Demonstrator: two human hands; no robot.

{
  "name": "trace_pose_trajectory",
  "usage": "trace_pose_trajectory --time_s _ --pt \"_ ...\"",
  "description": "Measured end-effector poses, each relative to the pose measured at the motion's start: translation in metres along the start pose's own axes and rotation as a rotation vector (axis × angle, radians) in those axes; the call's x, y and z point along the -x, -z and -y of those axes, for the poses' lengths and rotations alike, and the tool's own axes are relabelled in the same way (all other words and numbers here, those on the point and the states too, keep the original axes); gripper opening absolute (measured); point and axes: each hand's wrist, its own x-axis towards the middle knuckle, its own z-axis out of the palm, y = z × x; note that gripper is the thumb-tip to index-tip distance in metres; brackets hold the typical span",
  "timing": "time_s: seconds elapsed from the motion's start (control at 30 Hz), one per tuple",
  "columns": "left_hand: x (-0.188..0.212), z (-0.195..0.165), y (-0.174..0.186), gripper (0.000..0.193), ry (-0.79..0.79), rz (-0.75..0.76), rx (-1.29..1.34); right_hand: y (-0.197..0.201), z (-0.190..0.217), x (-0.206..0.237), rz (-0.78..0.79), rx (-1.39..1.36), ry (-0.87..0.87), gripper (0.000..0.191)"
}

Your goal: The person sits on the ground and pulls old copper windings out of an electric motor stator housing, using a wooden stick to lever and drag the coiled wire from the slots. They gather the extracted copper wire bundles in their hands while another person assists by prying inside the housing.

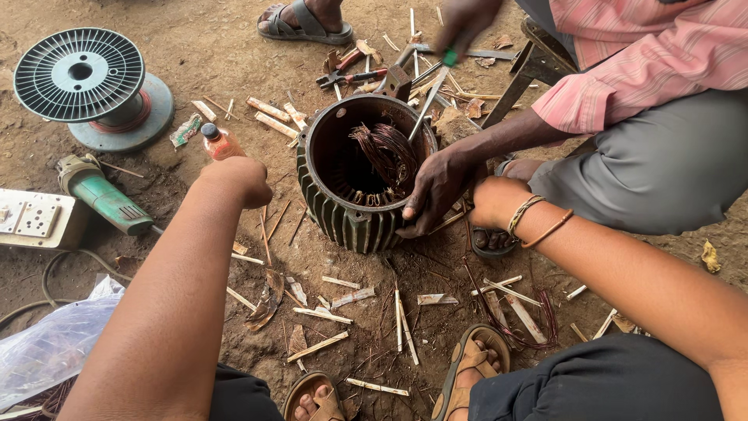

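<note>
Daylight was even and diffuse; no hard-edged shadows fell on the dirt ground (234,47); only soft darkening sat under the motor housing (360,168) and below the forearms; the housing's interior was dim, the copper windings (387,152) still legible; no glare noted, a mild sheen on the plastic bag (51,343); focus was sharp centrally; the near forearms appeared stretched toward the lower corners.
</note>
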Motion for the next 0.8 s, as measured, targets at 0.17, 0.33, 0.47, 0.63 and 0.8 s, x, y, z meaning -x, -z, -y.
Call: trace_pose_trajectory --time_s 0.17,0.33,0.47,0.63,0.8 --pt "0.003 -0.002 0.002 0.042 0.01 0.0 0.023 -0.005 -0.001 -0.004 -0.025 0.002 0.002 0.037" --pt "0.004 -0.003 0.003 0.042 0.001 0.007 0.005 -0.005 -0.001 -0.004 -0.017 -0.001 -0.019 0.038" --pt "0.005 -0.002 0.002 0.04 -0.01 0.001 0.011 -0.004 -0.001 -0.003 -0.012 -0.006 -0.02 0.038" --pt "0.005 -0.006 -0.003 0.035 -0.088 -0.083 -0.027 -0.004 -0.001 -0.001 -0.043 -0.026 -0.022 0.039" --pt "0.002 -0.017 0.001 0.027 -0.137 -0.173 -0.072 0.003 0.002 0.004 -0.002 -0.029 -0.034 0.039"
